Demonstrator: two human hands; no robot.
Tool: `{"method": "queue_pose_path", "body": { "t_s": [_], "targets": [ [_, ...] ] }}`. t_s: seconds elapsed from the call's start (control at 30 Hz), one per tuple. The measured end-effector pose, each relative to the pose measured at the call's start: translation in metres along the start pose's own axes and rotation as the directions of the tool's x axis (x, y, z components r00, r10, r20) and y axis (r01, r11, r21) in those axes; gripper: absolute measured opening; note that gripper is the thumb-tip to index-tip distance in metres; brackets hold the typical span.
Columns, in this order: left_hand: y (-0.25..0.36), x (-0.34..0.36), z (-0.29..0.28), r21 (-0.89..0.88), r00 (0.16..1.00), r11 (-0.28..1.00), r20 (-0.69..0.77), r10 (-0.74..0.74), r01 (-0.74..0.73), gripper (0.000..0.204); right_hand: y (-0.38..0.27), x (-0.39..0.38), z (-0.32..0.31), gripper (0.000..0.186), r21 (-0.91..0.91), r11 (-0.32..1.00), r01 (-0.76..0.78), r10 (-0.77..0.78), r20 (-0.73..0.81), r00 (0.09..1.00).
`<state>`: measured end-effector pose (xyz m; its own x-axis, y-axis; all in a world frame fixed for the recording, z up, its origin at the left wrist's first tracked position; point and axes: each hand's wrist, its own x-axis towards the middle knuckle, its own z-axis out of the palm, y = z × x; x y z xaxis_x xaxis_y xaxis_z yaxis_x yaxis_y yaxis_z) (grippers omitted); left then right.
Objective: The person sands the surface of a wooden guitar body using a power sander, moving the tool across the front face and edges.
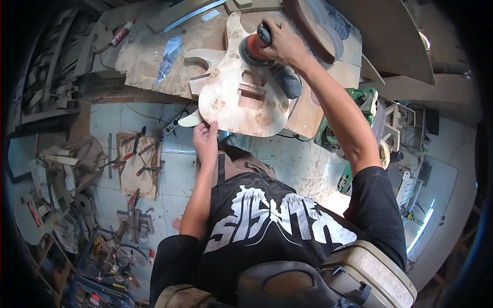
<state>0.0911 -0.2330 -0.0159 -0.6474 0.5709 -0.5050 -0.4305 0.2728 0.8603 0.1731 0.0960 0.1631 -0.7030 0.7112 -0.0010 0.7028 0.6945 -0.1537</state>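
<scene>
A pale burl-topped electric guitar body (221,100) with cut-out cavities lies on the worn wooden bench, its lower end at the front edge. My right hand (281,45) is closed on an orange-and-black sander (253,47), which rests on the body's upper right part, its dark dust bag (287,82) hanging toward the front. With curled fingers, my left hand (206,137) grips the body's lower-left edge, beside a pale curved piece (191,120). Another pale cut wooden piece (199,56) sits behind the body's left side.
A sealant tube (120,34), metal straightedge (191,16) and reddish-brown curved piece (313,31) lie on the bench (144,72). A green machine (362,100) stands right. A clamped wooden body (137,174) is on the tiled floor left, among tools and wood scraps (56,195).
</scene>
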Motion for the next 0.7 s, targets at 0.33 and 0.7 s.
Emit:
{"method": "queue_pose_path", "body": {
  "t_s": [0.33, 0.7],
  "targets": [
    [-0.025, 0.003, -0.014, -0.373, 0.958, 0.899, 0.247, -0.144, 0.231, 0.071, -0.102, -0.068, 0.005, 0.084, 0.165, 0.971, 0.171, -0.197, 0.161, 0.967],
    [-0.031, 0.002, -0.005, -0.572, 0.935, 0.749, 0.297, -0.193, 0.336, 0.094, -0.076, -0.053, 0.002, 0.080, 0.063, 0.996, 0.059, -0.065, 0.102, 0.993]
  ]
}}
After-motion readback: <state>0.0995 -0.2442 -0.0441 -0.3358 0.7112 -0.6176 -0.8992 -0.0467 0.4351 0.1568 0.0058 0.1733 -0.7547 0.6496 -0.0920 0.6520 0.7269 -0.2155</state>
